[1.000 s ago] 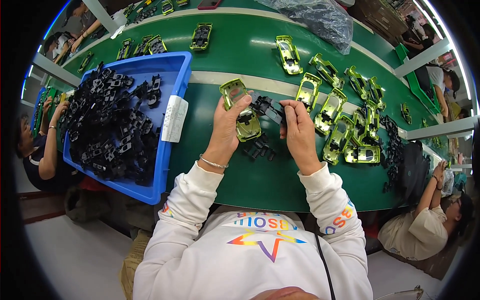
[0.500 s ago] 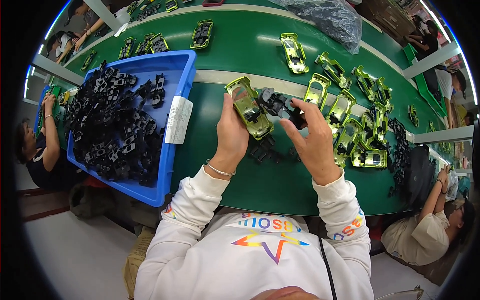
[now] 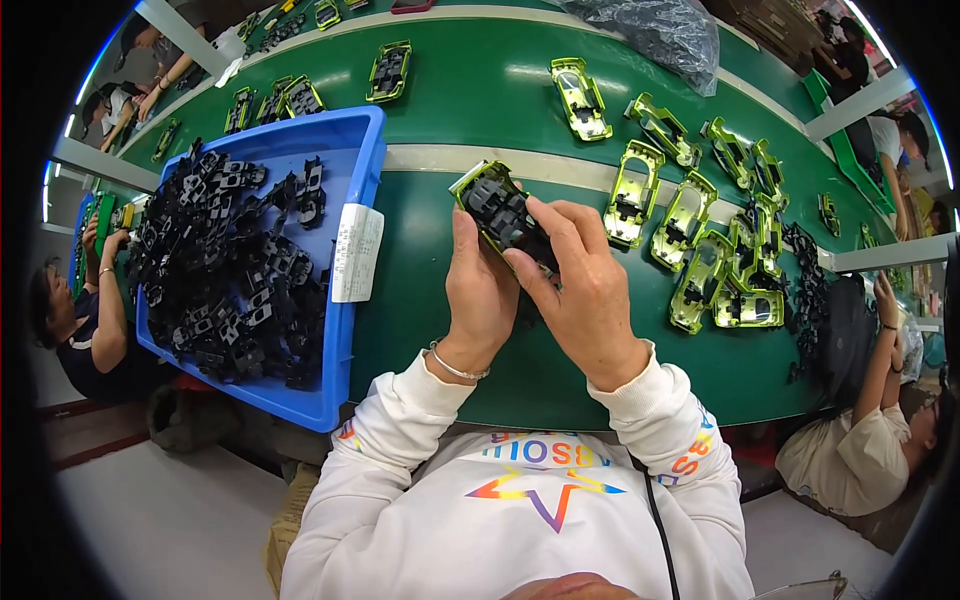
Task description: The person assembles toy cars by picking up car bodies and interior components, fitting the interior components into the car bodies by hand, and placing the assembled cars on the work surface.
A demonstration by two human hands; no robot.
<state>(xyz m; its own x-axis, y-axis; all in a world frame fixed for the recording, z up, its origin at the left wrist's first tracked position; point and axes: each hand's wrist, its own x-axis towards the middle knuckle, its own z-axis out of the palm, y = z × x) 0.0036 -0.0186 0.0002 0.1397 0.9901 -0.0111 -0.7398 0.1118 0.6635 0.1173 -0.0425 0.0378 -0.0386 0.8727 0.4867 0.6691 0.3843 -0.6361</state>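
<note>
My left hand (image 3: 478, 295) holds a lime-green toy car body shell (image 3: 466, 180) from its left side and below, hollow side up. A black car interior piece (image 3: 492, 200) with seat shapes lies in the shell, only the shell's green rim showing around its far end. My right hand (image 3: 585, 285) grips the near right part of the black piece with thumb and fingers. That end is partly hidden by the fingers, so I cannot tell whether the piece sits fully seated. Just right of my hands lie several more green car shells (image 3: 632, 195), without black seat pieces in most.
On the left a blue tray (image 3: 338, 350) is heaped with black interior pieces (image 3: 225, 260). Farther across the green table (image 3: 460, 120) lie assembled shells (image 3: 390, 70) and a clear plastic bag (image 3: 655, 45). Small black parts (image 3: 805, 290) are piled at right. Other people work on both sides.
The black interior piece has moved left from beside the shell into it. My right hand has come left with it, and the left hand has turned the shell slightly.
</note>
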